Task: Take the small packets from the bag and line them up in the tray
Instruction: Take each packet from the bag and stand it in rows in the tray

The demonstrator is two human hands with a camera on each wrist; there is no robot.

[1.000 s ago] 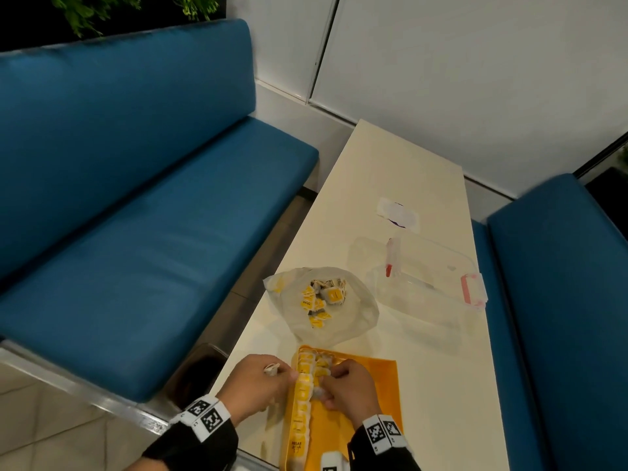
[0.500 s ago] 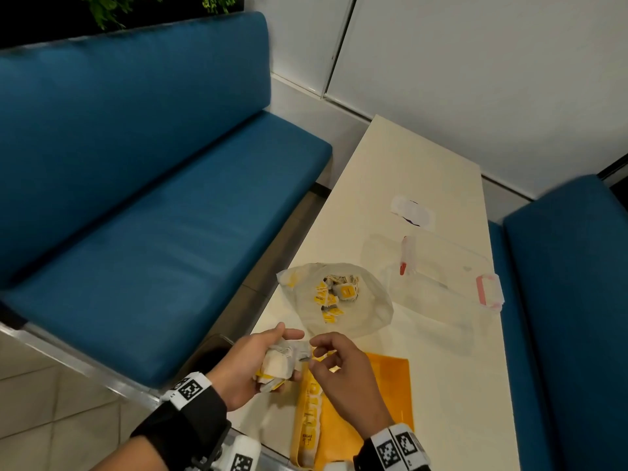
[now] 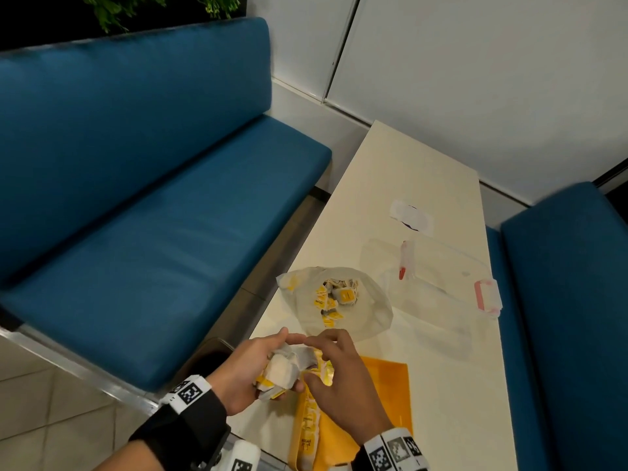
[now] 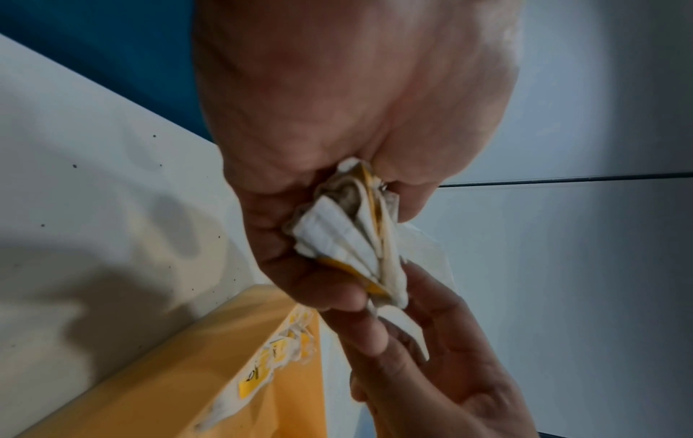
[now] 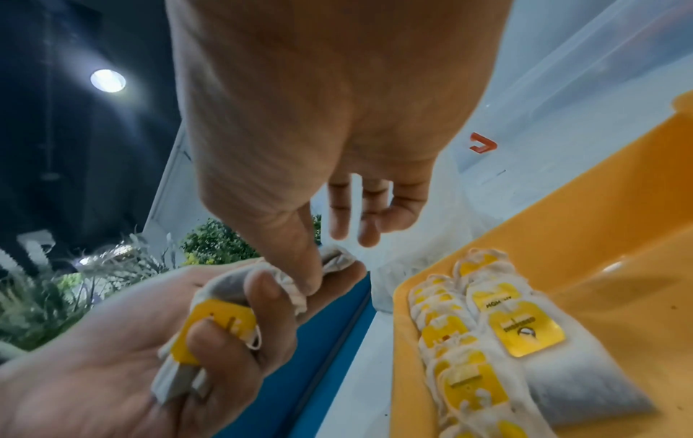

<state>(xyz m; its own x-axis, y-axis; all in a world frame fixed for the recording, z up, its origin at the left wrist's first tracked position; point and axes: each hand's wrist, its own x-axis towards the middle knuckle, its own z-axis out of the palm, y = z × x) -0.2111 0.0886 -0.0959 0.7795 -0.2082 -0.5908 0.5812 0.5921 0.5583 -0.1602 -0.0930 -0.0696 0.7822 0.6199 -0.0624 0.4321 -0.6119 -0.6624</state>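
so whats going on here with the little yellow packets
A person is sorting tea packets at a table. The left hand grips a bunch of packets, and the right hand pinches one of them with thumb and forefinger. A row of packets already lies along the left edge of the yellow tray. More sit in the open bag behind it.

Café-style booth: blue padded benches (image 3: 163, 205) flank a narrow table (image 3: 424, 185).
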